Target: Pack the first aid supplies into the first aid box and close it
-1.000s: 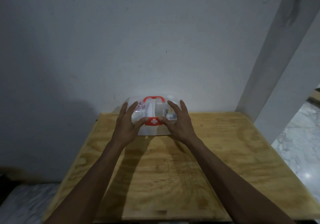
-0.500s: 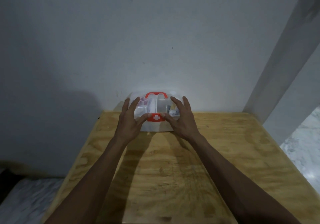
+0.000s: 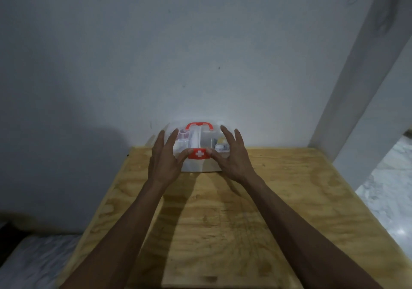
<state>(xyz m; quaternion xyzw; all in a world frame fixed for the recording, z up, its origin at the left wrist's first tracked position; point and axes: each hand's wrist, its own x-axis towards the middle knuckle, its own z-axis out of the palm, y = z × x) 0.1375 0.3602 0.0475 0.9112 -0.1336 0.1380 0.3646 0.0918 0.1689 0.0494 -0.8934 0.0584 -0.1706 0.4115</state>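
Note:
A clear plastic first aid box (image 3: 200, 142) with a red handle (image 3: 199, 125) on top stands at the far edge of the wooden table (image 3: 278, 199), against the wall. Its lid is down, and supplies show through the clear plastic. A red latch with a white cross (image 3: 199, 154) sits on its front. My left hand (image 3: 166, 159) is on the box's left side and my right hand (image 3: 231, 157) on its right side. Both thumbs press the ends of the latch while the fingers lie spread over the lid.
A white wall (image 3: 200, 54) rises right behind the box. A white post (image 3: 361, 76) slants up at the right. Pale marble floor (image 3: 385, 195) shows past the table's right edge and at the lower left.
The view has shifted slightly and the box sits a little higher in it. My fingers have spread and lifted a bit over the lid; my thumbs stay on the latch.

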